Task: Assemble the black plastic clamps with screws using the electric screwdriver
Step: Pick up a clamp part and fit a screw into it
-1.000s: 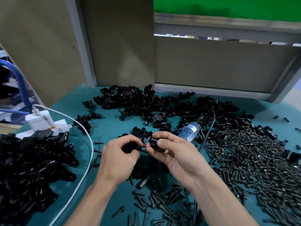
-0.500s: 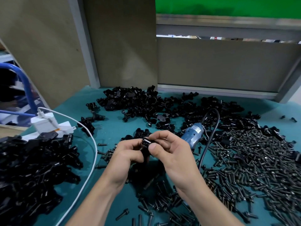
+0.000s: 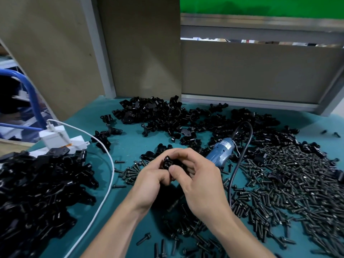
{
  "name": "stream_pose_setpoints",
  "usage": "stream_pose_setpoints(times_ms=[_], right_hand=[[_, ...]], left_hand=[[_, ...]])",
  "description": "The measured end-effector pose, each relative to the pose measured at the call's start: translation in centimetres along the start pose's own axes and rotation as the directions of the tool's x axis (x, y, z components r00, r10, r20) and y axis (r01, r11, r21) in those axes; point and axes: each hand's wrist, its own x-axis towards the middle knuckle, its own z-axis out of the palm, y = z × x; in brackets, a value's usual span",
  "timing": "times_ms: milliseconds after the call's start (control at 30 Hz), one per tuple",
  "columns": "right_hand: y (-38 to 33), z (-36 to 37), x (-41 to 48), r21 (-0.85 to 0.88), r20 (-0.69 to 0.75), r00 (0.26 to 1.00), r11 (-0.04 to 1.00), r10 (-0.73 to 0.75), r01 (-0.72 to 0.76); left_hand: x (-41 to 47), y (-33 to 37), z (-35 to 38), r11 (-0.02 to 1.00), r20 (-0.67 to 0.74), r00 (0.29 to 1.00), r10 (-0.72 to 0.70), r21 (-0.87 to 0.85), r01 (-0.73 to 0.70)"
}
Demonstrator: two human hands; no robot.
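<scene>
Both hands meet over the middle of the teal table and pinch one small black plastic clamp between their fingertips. My left hand grips it from the left, my right hand from the right, thumb pressed on its front. Most of the clamp is hidden by the fingers. The blue electric screwdriver lies on the table just behind my right hand, its black cord looping back past it. A wide heap of dark screws covers the right side. Loose black clamps are piled at the back.
A big heap of black clamps fills the left front. A white power strip with adapter sits at the left edge, its white cable curving forward. Beige panels wall the back. Loose screws lie near the front edge.
The two hands have closed together on the clamp and drawn slightly nearer to me; earlier they held it a little apart. The screwdriver has stayed where it lay.
</scene>
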Motion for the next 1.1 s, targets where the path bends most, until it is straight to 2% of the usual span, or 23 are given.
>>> stream_pose_setpoints(times_ms=[133,267,467,567,733,800,933,1033,1100], right_hand=[[0.1,-0.6,0.6,-0.084,0.108,0.994,0.996,0.001,0.008],[0.4,-0.9,0.8,-0.168,0.167,0.985,0.986,0.035,-0.006],[0.4,-1.0,0.6,-0.091,0.057,0.998,0.996,0.003,0.002],[0.1,-0.8,0.5,-0.053,0.031,0.999,0.998,-0.016,0.018],[-0.2,-0.5,0.1,-0.05,0.042,0.997,0.997,-0.058,0.06],[-0.1,-0.5,0.2,-0.037,0.079,0.997,0.999,-0.024,0.027],[-0.5,-0.3,0.4,0.077,0.181,0.982,0.994,0.059,-0.074],[-0.7,-0.4,0.4,0.095,0.058,0.992,0.989,0.109,-0.114],[-0.6,-0.6,0.4,0.016,-0.03,0.992,0.993,0.119,-0.118]], left_hand=[[-0.3,0.2,0.3,0.997,0.0,1.0,-0.014,-0.076,0.014],[-0.2,0.1,0.3,0.997,-0.073,0.995,-0.069,0.019,0.071],[-0.1,0.3,1.1,0.997,-0.034,0.999,-0.038,0.069,0.04],[-0.1,-0.1,1.2,0.997,-0.068,0.998,-0.011,0.072,0.016],[0.0,-0.2,1.4,0.993,-0.13,0.989,0.074,0.105,-0.06],[0.0,-0.1,1.2,0.981,-0.156,0.98,0.127,0.166,-0.101],[0.2,0.0,1.2,0.984,-0.266,0.954,0.141,0.144,-0.105],[0.5,-0.1,1.4,0.994,-0.334,0.939,0.085,0.089,-0.058],[0.5,-0.2,1.5,0.989,-0.357,0.93,0.091,0.141,-0.042]])
